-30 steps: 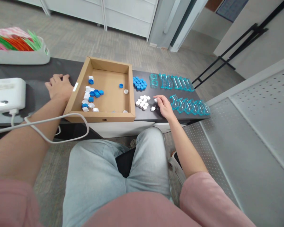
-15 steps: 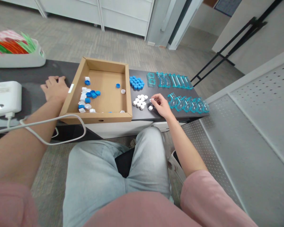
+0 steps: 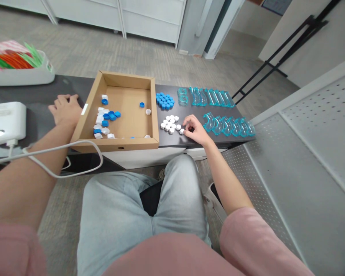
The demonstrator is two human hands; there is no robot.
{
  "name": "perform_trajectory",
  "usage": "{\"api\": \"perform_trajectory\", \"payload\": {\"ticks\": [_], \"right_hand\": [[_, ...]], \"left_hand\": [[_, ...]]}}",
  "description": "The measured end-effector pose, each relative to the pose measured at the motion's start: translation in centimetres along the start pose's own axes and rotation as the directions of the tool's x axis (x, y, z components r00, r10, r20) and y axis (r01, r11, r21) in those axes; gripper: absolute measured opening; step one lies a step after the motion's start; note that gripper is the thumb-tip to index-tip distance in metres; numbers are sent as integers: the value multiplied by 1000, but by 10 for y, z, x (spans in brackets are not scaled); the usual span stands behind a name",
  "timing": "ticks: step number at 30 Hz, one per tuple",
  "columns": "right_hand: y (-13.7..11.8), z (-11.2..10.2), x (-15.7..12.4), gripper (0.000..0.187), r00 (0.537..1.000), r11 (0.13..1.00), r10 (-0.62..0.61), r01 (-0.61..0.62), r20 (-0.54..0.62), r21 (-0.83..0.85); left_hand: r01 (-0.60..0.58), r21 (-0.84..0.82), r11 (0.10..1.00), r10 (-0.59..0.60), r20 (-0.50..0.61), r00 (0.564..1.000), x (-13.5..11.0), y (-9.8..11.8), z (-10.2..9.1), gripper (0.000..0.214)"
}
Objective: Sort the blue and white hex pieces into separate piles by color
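Note:
My left hand (image 3: 65,110) lies on the dark tabletop with its fingers spread, left of the cardboard tray (image 3: 117,144). It holds nothing. My right hand (image 3: 196,130) is low over the table, its fingers bent and the thumb and index tips slightly apart. Close by the thumb lies a white hexagonal piece (image 3: 182,131), and another white piece (image 3: 178,127) sits near the index fingertip. Left of these is a group of white hexagonal pieces (image 3: 169,123). Behind that group sits a tight cluster of blue hexagonal pieces (image 3: 165,101). Loose blue and white pieces (image 3: 105,117) lie inside the tray.
Clear teal plastic parts stand in a back row (image 3: 212,97) and a front row (image 3: 229,125) on the right. At the left are a white device (image 3: 6,122), its looping cable (image 3: 60,145) and a white basket (image 3: 23,76) of colourful strips. A perforated panel (image 3: 313,153) borders the right.
The white piece that was between my right fingertips now lies on the table beside the white group. My right fingers have lowered and loosened. My left hand stays put.

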State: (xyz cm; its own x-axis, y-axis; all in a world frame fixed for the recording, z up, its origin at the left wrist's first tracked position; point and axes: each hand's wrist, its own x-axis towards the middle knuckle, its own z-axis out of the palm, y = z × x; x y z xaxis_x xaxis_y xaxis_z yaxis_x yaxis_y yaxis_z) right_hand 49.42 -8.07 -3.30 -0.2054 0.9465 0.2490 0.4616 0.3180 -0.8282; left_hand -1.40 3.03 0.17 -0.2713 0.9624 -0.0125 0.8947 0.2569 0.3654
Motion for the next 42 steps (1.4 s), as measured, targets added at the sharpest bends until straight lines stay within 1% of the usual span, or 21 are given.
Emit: {"api": "perform_trajectory", "payload": {"ticks": [3, 5, 11, 17, 19, 21, 22, 23, 24, 25, 26, 27, 29, 31, 32, 34, 35, 37, 38, 39, 42], "right_hand": [[-5, 2, -3, 35, 999, 999, 10, -12, 35, 37], [-5, 3, -4, 38, 999, 998, 8, -10, 33, 61], [5, -2, -1, 39, 998, 980, 47, -37, -48, 194], [5, -1, -5, 28, 986, 994, 51, -36, -156, 100], [-3, 4, -1, 24, 976, 998, 32, -21, -216, 55], [-19, 11, 14, 18, 971, 1000, -20, 18, -239, -8], [-30, 17, 27, 15, 974, 997, -65, 54, -218, -57], [-43, 23, 42, 13, 978, 988, -120, 100, -170, -120], [-57, 30, 60, 13, 980, 968, -176, 155, -94, -200], [-71, 38, 80, 13, 973, 929, -231, 223, 7, -294], [-84, 48, 100, 13, 959, 876, -257, 284, 121, -389], [-94, 57, 120, 14, 943, 813, -248, 327, 223, -482], [-103, 78, 156, 13, 902, 685, -167, 396, 398, -612], [-98, 96, 183, 10, 863, 603, -60, 432, 502, -671], [-92, 104, 193, 14, 848, 578, -14, 439, 530, -688], [-77, 116, 206, 25, 831, 542, 46, 446, 555, -712], [-72, 119, 209, 27, 829, 531, 49, 451, 557, -718], [-70, 119, 209, 20, 840, 531, -15, 467, 543, -707], [-73, 115, 206, 15, 851, 546, -68, 469, 521, -694], [-78, 109, 201, 16, 864, 570, -125, 465, 487, -678], [-98, 78, 175, 31, 906, 664, -250, 418, 343, -620]], "left_hand": [[-4, 12, 1000, 4, 7, 1000, -2, 2, -1, 87], [-2, 23, 1000, 2, 17, 1000, -4, 4, -2, 89], [12, 30, 999, -13, 22, 1000, -4, 3, -1, 83], [-10, 48, 999, 13, -57, 998, -5, 4, 6, 75], [-25, 43, 999, 28, -59, 998, -6, 4, 6, 74], [-37, 36, 999, 38, -46, 998, -6, 4, 6, 74], [-42, 34, 999, 43, -39, 998, -6, 3, 6, 74], [-47, 31, 998, 48, -34, 998, -7, 3, 6, 74], [-52, 30, 998, 53, -32, 998, -7, 3, 6, 74], [-58, 28, 998, 59, -32, 998, -7, 2, 6, 75], [-64, 28, 998, 65, -33, 997, -7, 2, 6, 76], [-71, 29, 997, 72, -35, 997, -7, 2, 6, 77], [-75, 34, 997, 77, -55, 996, -7, 1, 8, 80], [-74, 37, 997, 77, -77, 994, -5, 0, 12, 80], [-74, 37, 997, 78, -90, 993, -4, -1, 14, 79], [-78, 40, 996, 82, -113, 990, 0, -3, 19, 80], [-80, 44, 996, 85, -121, 989, 2, -4, 21, 82], [-76, 56, 995, 83, -131, 988, 5, -6, 24, 86], [-73, 62, 995, 80, -129, 988, 5, -7, 24, 86], [-70, 63, 996, 77, -124, 989, 5, -7, 23, 86], [-72, 50, 996, 76, -82, 994, 1, -5, 17, 82]]}}
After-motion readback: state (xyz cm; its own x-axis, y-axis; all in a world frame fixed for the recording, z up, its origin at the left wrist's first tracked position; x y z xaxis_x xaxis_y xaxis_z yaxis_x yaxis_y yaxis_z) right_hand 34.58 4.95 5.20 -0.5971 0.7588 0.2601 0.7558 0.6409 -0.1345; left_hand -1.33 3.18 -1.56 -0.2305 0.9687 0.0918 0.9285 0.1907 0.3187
